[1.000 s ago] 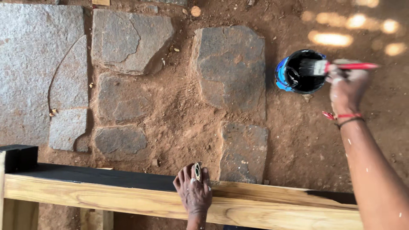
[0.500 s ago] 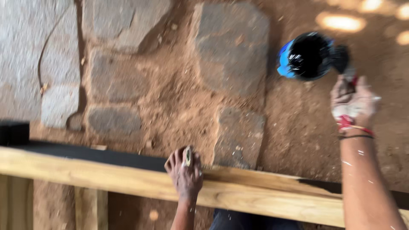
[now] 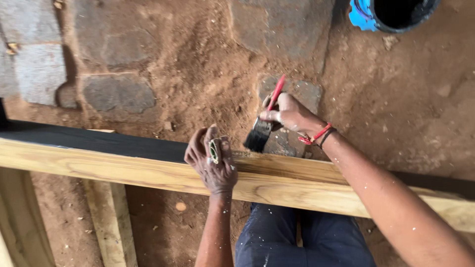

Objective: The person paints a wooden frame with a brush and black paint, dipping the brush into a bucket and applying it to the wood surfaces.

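Left hand (image 3: pixel 212 160): laid palm down over the top edge of the beam, fingers curled over the far side, gripping the wood; ring on one finger.
Right hand (image 3: pixel 289 112): closed around the red handle of the brush, wrist wearing red and dark bands.
Brush (image 3: pixel 262 127): tilted, red handle up and away, dark bristles pointing down toward the beam, tip just above the boundary between painted and bare wood, just right of the left hand.
Beam (image 3: pixel 123 168): long pale timber running across the view from left to right, slightly sloping down to the right; near face bare and yellowish.
Black coat (image 3: pixel 99 141): covers the far face of the beam on the left, ending near the left hand; another dark stretch at the far right.
Can (image 3: pixel 393 12): blue outside, black inside, standing on the dirt at the top right, well apart from both hands.
Ground (image 3: pixel 198 79): reddish dirt with flat grey stones (image 3: pixel 118 91) set in it.
Trousers (image 3: pixel 302 237): dark blue, speckled white, below the beam.
Planks (image 3: pixel 106 217): pale wood lying on the dirt at lower left, under the beam.
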